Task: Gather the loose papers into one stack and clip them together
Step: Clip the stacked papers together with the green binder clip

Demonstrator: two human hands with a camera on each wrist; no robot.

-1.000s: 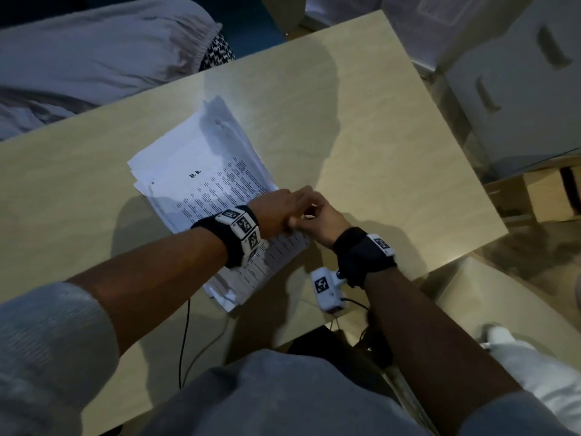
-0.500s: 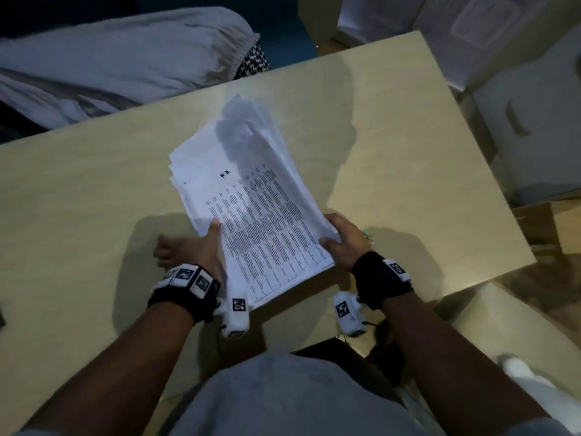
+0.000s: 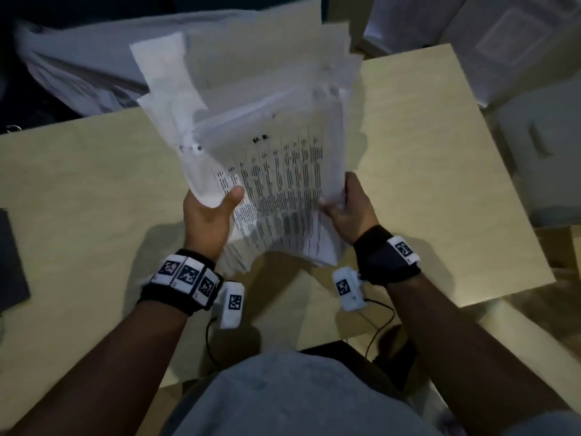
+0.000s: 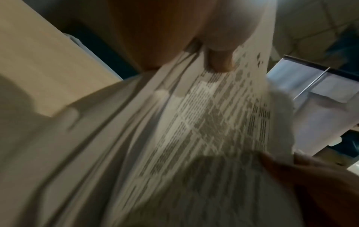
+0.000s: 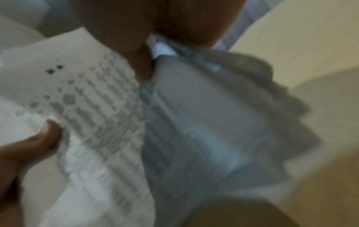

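Note:
A loose stack of white printed papers [image 3: 267,152] is held up off the light wooden table [image 3: 424,184], sheets fanned and uneven at the top. My left hand [image 3: 209,212] grips the stack's left edge, thumb on the printed top page. My right hand [image 3: 345,209] grips the right edge. In the left wrist view the papers [image 4: 204,122] run under my thumb. The right wrist view is blurred but shows the papers [image 5: 116,122] pinched by my right hand. I see no clip in any view.
A grey fabric heap [image 3: 78,73] lies beyond the table's far left edge. White boxes or cabinets [image 3: 518,73] stand at the right. A dark flat object [image 3: 9,259] sits at the table's left edge. Cables [image 3: 377,322] trail from my wrist cameras.
The papers lay flat on the table one second ago. Both hands took the stack by its sides and lifted it, so it now stands tilted up above the table.

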